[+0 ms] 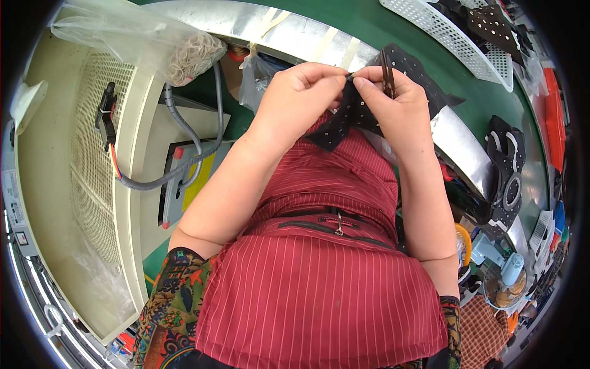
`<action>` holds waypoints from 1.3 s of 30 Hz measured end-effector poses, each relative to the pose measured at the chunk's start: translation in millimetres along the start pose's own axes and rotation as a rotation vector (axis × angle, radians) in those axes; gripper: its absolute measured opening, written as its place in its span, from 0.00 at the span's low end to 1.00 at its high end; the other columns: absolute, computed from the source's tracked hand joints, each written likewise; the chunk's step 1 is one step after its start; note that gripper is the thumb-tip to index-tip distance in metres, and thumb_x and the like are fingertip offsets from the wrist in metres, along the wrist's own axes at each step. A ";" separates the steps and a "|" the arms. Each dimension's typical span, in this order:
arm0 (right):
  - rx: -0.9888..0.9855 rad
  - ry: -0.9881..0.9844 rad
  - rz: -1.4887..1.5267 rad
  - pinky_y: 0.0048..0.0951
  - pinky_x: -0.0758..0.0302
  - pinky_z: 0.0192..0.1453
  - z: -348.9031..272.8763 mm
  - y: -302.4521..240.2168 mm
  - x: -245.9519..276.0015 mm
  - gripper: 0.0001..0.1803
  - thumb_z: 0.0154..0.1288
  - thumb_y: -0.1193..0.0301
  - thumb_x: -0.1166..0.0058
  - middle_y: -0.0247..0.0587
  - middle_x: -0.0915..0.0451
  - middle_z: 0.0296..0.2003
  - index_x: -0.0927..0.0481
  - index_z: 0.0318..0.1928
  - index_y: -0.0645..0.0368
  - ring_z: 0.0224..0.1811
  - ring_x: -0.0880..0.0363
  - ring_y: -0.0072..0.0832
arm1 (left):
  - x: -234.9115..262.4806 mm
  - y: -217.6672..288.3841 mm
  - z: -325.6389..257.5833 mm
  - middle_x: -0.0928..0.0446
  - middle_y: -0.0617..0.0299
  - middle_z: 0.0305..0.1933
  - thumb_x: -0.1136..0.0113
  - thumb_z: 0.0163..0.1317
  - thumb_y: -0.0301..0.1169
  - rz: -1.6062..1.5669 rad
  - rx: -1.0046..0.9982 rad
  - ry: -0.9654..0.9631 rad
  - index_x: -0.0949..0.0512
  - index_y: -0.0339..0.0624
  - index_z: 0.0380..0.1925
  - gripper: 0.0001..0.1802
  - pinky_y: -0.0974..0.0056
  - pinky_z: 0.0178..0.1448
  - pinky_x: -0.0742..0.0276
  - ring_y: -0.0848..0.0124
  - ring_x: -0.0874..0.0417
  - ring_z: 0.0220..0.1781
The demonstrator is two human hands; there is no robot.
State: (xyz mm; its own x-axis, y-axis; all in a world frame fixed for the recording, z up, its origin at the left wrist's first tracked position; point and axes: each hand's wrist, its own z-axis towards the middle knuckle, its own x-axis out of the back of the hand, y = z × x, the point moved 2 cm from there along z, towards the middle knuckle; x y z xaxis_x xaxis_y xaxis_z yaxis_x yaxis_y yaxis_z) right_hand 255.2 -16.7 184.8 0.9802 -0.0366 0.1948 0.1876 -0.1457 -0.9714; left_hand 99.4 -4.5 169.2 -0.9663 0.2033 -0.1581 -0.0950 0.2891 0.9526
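Note:
Between my hands hangs a piece of black fabric [333, 132] with small pale dots. My left hand [301, 101] pinches its upper edge between thumb and fingertips. Close beside it, my right hand [398, 107] pinches the same edge, so the fingertips of both hands almost meet. A pair of dark thread snips [388, 74] is tucked in my right hand, pointing up and away from me. More black dotted fabric [418, 67] lies just beyond my right hand, on the green table. Whether it joins the held piece, I cannot tell.
A metal strip [289, 24] edges the green table [362, 15]. At the far right is a white perforated basket [455, 37] with black pieces. Another dotted piece [507, 178] lies at the right. To the left stands a cream mesh-walled trough [92, 141] with a grey cable [161, 180].

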 end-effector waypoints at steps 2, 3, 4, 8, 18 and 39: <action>-0.012 0.000 -0.009 0.16 0.37 0.27 1.6 -1.3 0.4 0.08 0.60 0.72 0.44 0.25 0.27 0.21 0.19 0.36 0.65 0.23 0.36 0.10 | -0.3 -1.5 0.2 0.20 0.61 0.38 0.43 0.63 0.27 0.051 -0.027 0.001 0.21 0.33 0.43 0.11 0.71 0.44 0.21 0.76 0.20 0.37; -0.014 -0.002 -0.019 0.16 0.37 0.27 2.0 -0.7 0.7 0.08 0.60 0.72 0.44 0.25 0.27 0.21 0.19 0.36 0.65 0.23 0.35 0.11 | -1.4 -1.2 0.4 0.20 0.61 0.38 0.42 0.63 0.27 0.077 -0.036 0.014 0.21 0.33 0.43 0.11 0.71 0.44 0.21 0.77 0.20 0.37; -0.015 -0.005 -0.029 0.16 0.36 0.27 2.5 0.0 1.3 0.08 0.60 0.72 0.44 0.25 0.27 0.21 0.19 0.36 0.65 0.24 0.35 0.11 | -1.8 -1.0 0.5 0.20 0.61 0.38 0.42 0.62 0.27 0.103 -0.045 0.028 0.21 0.33 0.43 0.11 0.72 0.44 0.21 0.77 0.20 0.37; 0.010 -0.017 -0.060 0.16 0.36 0.27 3.8 2.5 0.2 0.08 0.59 0.72 0.44 0.24 0.27 0.21 0.19 0.36 0.64 0.24 0.35 0.10 | -1.2 -2.8 3.8 0.19 0.61 0.37 0.41 0.62 0.28 0.106 -0.026 0.030 0.21 0.33 0.43 0.12 0.72 0.43 0.22 0.77 0.20 0.36; 0.220 0.043 -0.255 0.24 0.31 0.31 3.0 -0.5 5.8 0.10 0.58 0.69 0.42 0.39 0.25 0.21 0.20 0.36 0.65 0.23 0.31 0.21 | 1.6 -7.3 3.2 0.20 0.61 0.35 0.41 0.63 0.30 0.050 -0.032 0.148 0.21 0.33 0.42 0.12 0.71 0.40 0.21 0.76 0.20 0.34; 0.267 0.117 -0.486 0.40 0.26 0.38 8.3 0.6 5.4 0.12 0.58 0.65 0.43 0.48 0.21 0.32 0.21 0.35 0.62 0.36 0.22 0.44 | 1.2 -11.3 -4.6 0.21 0.64 0.30 0.44 0.64 0.31 0.254 -0.133 0.162 0.22 0.34 0.41 0.11 0.74 0.33 0.28 0.81 0.23 0.29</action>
State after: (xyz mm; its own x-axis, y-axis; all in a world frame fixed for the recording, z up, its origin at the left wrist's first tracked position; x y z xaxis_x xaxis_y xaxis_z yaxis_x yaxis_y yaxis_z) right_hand 261.1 -8.8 184.1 0.7662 -0.1396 0.6272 0.6402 0.0818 -0.7638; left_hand 98.3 -11.8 159.4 -0.9876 0.0984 0.1225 0.1340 0.1211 0.9835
